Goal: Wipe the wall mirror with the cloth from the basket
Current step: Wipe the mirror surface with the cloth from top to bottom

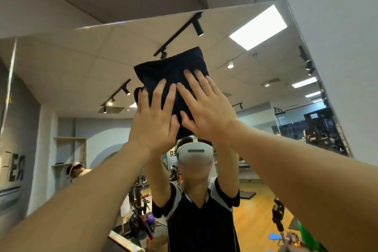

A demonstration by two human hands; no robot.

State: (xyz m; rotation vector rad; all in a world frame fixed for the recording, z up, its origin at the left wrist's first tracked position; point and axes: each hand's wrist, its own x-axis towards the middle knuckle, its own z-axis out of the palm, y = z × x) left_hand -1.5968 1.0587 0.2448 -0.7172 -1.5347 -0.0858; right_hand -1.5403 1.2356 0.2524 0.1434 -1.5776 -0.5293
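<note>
Head view: both arms reach up, the left hand (152, 117) and right hand (206, 108) pressing a dark cloth (173, 71) flat against the wall mirror (81, 63), fingers straight and spread; thumbs apparently touching.

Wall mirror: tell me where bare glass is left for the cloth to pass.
Free: the wall mirror left of the folded dark cloth, and right of it toward the mirror's edge. Crowded: the centre, where the left hand and right hand press it.
</note>
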